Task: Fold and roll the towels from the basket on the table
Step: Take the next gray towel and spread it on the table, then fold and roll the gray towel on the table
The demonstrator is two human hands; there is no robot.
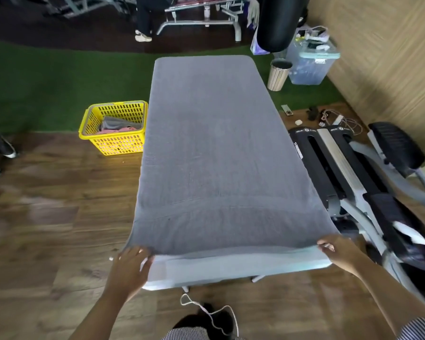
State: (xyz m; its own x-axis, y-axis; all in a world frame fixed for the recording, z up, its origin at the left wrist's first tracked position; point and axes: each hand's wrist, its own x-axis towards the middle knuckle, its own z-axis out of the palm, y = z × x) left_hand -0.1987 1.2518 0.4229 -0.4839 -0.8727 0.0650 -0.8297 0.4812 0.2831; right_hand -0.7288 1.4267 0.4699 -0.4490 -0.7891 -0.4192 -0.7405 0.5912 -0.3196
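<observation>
Your left hand pinches the near left corner of the grey towel, and your right hand pinches the near right corner, fingers curled over the hem at both ends. The towel lies spread flat along the bench, covering nearly all of it, its long axis running straight away from you. Both hands sit about level on the near short edge, neither clearly closer to the work. Any fold or roll from here would travel forward along that axis, toward the far short edge, with the whole length open ahead. The side hems hang just over the bench's long edges. Left of the bench, on the floor, the yellow basket holds more towels; exercise equipment crowds the right side.
</observation>
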